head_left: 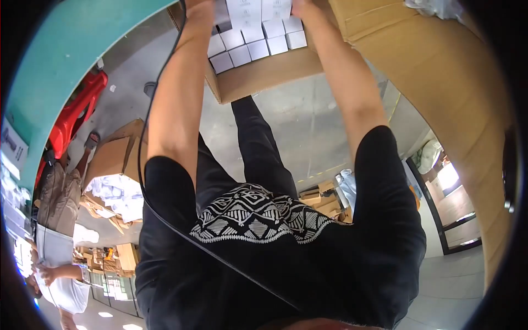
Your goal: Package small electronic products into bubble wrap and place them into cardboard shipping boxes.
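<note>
At the top edge, my left hand (200,6) and my right hand (301,7) are partly cut off by the picture's rim. Between them stands a group of small white boxes (245,12), raised above the others, with a hand closed against each end. Most of my fingers are out of sight. Below lie rows of more small white boxes (258,49), packed side by side in an open brown carton (269,81). Both forearms reach over the carton's near side.
A large cardboard flap (434,71) curves along the right. At the left are a teal surface (71,49), a red plastic chair (77,113) and a carton (113,157) with clear plastic. A person in a white shirt (60,269) is at the lower left. A black cable (144,148) hangs by my left arm.
</note>
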`<state>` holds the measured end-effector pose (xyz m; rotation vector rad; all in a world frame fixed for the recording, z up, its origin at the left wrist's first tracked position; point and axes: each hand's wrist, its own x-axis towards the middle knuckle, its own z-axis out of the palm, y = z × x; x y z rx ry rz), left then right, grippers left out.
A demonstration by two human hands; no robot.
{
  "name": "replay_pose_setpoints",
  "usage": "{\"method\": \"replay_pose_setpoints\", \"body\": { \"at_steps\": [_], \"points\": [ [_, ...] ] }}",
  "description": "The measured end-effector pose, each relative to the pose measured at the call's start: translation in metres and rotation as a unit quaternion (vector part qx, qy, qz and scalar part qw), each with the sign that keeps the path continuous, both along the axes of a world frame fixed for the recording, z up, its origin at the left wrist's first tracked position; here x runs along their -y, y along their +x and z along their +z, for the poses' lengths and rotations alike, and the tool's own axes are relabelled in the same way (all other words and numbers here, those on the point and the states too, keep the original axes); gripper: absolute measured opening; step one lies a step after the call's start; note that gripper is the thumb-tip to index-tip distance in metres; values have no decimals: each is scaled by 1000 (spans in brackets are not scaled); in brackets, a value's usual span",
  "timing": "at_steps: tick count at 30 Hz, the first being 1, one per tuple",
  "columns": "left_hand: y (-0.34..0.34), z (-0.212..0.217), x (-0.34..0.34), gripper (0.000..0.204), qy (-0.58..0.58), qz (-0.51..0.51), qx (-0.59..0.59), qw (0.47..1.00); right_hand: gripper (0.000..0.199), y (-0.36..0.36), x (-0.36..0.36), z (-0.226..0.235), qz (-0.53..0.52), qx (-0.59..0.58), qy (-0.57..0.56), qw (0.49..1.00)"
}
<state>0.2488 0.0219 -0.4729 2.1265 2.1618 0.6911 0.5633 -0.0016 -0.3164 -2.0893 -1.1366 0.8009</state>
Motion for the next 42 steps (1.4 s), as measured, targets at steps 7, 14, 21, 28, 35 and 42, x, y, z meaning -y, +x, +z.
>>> {"method": "replay_pose_setpoints", "body": {
  "at_steps": [7,14,21,28,35,42],
  "points": [
    [103,-65,9,50,6,76,526,847,55,47,-35,-59,50,-708,-32,704],
    [234,16,108,71,-342,223,447,796,64,117,39,-91,29,-100,-230,968],
    [164,50,101,71,-224,219,705,636,68,87,30,-57,170,-161,-117,965],
    [153,67,95,67,-39,96,411,906,68,50,36,-125,126,-123,-37,984],
    [178,111,111,62,-235,223,351,878,64,58,58,-124,156,-126,-141,969],
    [53,-21,110,89,-189,51,-316,928,58,-20,-12,-97,404,47,-321,855]
  ]
}}
